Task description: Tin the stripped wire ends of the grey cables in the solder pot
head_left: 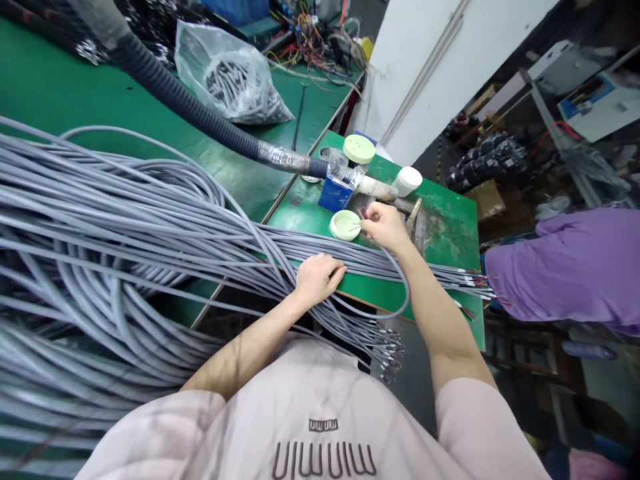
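Right hand: one; your fingertips [367,225] pinch one grey cable [406,293] by its wire end, wires too fine to count.
Held cable: loops past the table's [453,207] near edge.
Dish [340,227]: one, under the wire tips, nearer the left edge.
Left hand [317,277]: one, over the bundle [285,243]; you hide its grip, cannot tell.
Bundle: uncountable, cut off leftward.

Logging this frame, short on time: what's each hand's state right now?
Left hand: on the grey cables, fingers curled; grip cannot be told.
Right hand: closed, pinching thin wires by the round dish.
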A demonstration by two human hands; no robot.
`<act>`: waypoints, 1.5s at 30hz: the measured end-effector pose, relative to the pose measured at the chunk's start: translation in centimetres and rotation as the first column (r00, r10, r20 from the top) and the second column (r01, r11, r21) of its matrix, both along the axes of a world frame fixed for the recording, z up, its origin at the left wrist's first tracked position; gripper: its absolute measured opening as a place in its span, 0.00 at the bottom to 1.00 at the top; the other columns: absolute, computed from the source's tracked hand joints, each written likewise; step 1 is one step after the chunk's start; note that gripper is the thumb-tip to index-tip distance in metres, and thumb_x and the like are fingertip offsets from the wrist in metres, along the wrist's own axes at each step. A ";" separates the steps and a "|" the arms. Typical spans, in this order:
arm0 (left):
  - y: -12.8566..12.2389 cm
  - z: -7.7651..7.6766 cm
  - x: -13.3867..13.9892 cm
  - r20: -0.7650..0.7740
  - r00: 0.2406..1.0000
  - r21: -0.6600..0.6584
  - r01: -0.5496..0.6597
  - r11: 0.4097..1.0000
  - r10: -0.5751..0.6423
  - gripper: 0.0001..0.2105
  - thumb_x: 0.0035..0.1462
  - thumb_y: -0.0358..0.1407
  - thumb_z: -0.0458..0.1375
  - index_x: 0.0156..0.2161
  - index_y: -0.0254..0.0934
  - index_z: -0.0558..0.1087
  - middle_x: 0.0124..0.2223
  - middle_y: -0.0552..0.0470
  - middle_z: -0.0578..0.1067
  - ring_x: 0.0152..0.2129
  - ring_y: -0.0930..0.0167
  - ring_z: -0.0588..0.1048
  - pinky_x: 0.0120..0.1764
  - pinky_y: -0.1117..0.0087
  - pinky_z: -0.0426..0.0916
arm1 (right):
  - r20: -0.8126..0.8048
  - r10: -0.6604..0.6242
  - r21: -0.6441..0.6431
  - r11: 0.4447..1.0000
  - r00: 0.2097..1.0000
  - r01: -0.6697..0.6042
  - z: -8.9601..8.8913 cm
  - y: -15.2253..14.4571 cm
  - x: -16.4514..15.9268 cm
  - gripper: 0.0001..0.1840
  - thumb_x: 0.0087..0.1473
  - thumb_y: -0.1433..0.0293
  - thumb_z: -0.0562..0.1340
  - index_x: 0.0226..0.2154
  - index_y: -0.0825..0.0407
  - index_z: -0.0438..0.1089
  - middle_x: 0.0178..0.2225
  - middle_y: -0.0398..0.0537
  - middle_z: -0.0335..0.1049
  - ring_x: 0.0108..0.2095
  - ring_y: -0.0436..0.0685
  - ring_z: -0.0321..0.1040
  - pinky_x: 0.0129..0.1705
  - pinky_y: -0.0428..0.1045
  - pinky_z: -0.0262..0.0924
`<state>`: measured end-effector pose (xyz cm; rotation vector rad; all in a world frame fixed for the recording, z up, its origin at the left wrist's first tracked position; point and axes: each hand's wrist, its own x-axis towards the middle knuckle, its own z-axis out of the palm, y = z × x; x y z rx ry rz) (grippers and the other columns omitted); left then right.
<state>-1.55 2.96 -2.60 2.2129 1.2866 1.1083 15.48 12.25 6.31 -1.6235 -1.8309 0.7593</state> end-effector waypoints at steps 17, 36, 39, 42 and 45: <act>0.0 -0.7 -0.2 -0.023 0.999 0.038 0.035 0.999 -0.034 0.11 0.62 0.39 0.51 0.34 0.38 0.74 0.30 0.51 0.76 0.29 0.70 0.70 0.32 0.67 0.57 | 0.444 0.067 -0.060 0.997 0.894 -0.045 -1.3 3.4 -2.7 0.07 0.36 0.76 0.58 0.17 0.51 0.58 0.17 0.38 0.60 0.23 0.49 0.57 0.26 0.46 0.46; 0.2 -0.5 -0.1 -0.031 0.999 0.058 0.020 0.998 -0.019 0.10 0.61 0.38 0.52 0.33 0.39 0.75 0.30 0.51 0.78 0.28 0.70 0.71 0.31 0.67 0.55 | -0.003 -0.464 -0.121 0.880 0.886 0.460 -1.7 3.4 9.5 0.12 0.32 0.78 0.60 0.17 0.50 0.55 0.11 0.35 0.59 0.12 0.47 0.57 0.16 0.44 0.49; 0.2 -0.5 -0.1 -0.052 0.999 0.070 0.012 0.997 -0.008 0.10 0.60 0.38 0.52 0.33 0.40 0.75 0.30 0.51 0.78 0.28 0.70 0.71 0.31 0.67 0.56 | 0.000 -0.496 -0.126 0.861 0.868 0.492 -2.3 3.7 9.7 0.12 0.32 0.79 0.59 0.16 0.50 0.55 0.10 0.34 0.57 0.11 0.47 0.56 0.15 0.43 0.47; 0.2 -0.5 -0.1 -0.079 0.997 0.080 0.006 0.997 0.001 0.10 0.60 0.38 0.52 0.33 0.39 0.75 0.31 0.51 0.78 0.28 0.70 0.71 0.31 0.67 0.56 | 0.001 -0.516 -0.126 0.850 0.857 0.512 -2.9 4.1 10.1 0.12 0.32 0.81 0.58 0.15 0.51 0.55 0.10 0.34 0.57 0.11 0.46 0.56 0.14 0.42 0.47; 0.2 -0.5 0.0 -0.095 0.996 0.090 0.004 0.996 0.004 0.10 0.60 0.38 0.52 0.33 0.39 0.75 0.31 0.51 0.78 0.28 0.70 0.71 0.32 0.67 0.57 | 0.006 -0.523 -0.123 0.846 0.853 0.519 -3.6 4.6 10.6 0.11 0.32 0.81 0.58 0.16 0.52 0.56 0.10 0.34 0.57 0.11 0.46 0.57 0.14 0.41 0.47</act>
